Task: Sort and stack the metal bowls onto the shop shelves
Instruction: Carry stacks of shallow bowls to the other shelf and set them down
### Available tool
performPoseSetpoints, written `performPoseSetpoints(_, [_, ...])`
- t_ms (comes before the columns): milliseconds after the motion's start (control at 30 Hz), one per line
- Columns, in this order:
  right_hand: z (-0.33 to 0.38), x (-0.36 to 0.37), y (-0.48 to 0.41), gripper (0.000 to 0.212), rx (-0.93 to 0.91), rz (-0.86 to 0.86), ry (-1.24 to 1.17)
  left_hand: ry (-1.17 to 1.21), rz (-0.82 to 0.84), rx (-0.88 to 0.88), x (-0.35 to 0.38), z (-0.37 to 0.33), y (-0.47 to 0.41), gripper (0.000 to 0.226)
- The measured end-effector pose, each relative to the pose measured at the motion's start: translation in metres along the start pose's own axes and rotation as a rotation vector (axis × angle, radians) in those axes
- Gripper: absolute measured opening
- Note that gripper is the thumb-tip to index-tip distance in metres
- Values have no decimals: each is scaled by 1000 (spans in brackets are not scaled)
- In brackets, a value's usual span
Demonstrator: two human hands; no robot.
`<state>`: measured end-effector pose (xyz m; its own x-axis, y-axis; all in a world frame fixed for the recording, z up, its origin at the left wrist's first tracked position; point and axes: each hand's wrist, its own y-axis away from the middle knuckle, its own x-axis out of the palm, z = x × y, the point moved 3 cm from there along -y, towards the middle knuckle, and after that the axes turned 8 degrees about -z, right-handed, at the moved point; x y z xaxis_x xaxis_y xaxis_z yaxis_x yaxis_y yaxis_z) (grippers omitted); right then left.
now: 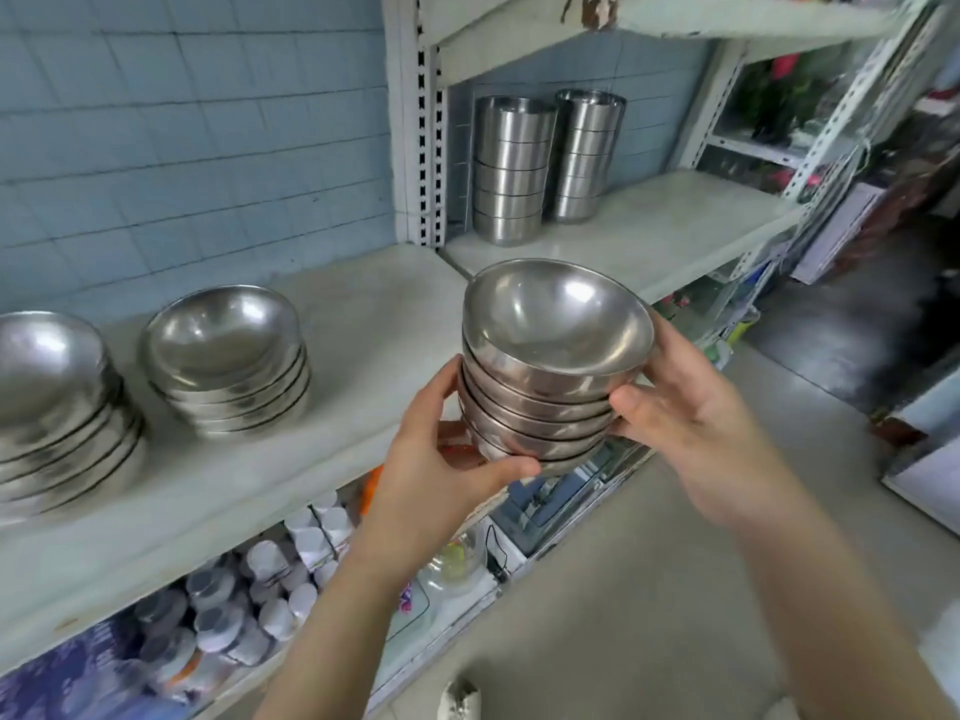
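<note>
Shelf (374, 319) at mid-frame's got bowl piles (228, 356) on it. Our left hand (431, 454) and right hand (691, 433) clamp a tilted stack (540, 407), so the top bowl (556, 319) might slide off.

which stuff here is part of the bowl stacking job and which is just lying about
Job: held bowl stack, middle bowl stack, left bowl stack, tall steel stacks, shelf.
Lying about: jars on the lower shelf, blue tiled wall.

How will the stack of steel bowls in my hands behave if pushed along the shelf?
The stack of bowls looks rigid and probably heavy: the left hand and right hand both grip it. Its polished round sides may slip. The bowls nest unevenly, so a push could shift the top ones.
</note>
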<state>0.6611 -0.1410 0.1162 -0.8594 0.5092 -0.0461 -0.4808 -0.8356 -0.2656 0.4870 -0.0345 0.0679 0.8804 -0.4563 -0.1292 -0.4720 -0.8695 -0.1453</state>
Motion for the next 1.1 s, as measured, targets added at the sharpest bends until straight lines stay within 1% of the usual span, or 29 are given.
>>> performPoseSetpoints(133, [-13, -44, -39, 76, -27, -85, 18, 16, 80, 2, 48, 5, -58, 98])
performPoseSetpoints(267, [-27, -91, -69, 76, -11, -160, 35, 2, 160, -3, 101, 7, -104, 100])
performPoseSetpoints(333, [-36, -118, -84, 82, 14, -206, 48, 9, 177, -39, 128, 8, -120, 98])
performPoseSetpoints(433, [-54, -159, -113, 96, 39, -210, 69, 23, 173, -78, 171, 16, -146, 99])
performPoseSetpoints(467, [-59, -172, -124, 96, 38, -198, 66, 23, 164, -82, 185, 18, -155, 99])
performPoseSetpoints(600, [-78, -232, -177, 85, 2, -106, 113, 9, 101, -64, 247, 20, -199, 96])
performPoseSetpoints(667, [-87, -266, -208, 87, -4, -39, 145, 1, 70, -67, 280, 17, -220, 94])
performPoseSetpoints(767, [-101, -312, -252, 79, -12, 42, 148, -25, 24, -65, 325, 16, -251, 100])
performPoseSetpoints(833, [-114, -337, -281, 81, -23, 87, 141, -63, -19, -69, 351, 15, -272, 103])
performPoseSetpoints(933, [-136, -365, -328, 86, 9, 136, 163, -104, -75, -73, 381, 17, -304, 94])
performPoseSetpoints(1033, [-153, -378, -372, 82, 36, 199, 143, -130, -139, -81, 397, 20, -336, 88])
performPoseSetpoints(1100, [-164, -384, -399, 83, 41, 245, 153, -135, -188, -91, 407, 25, -356, 86])
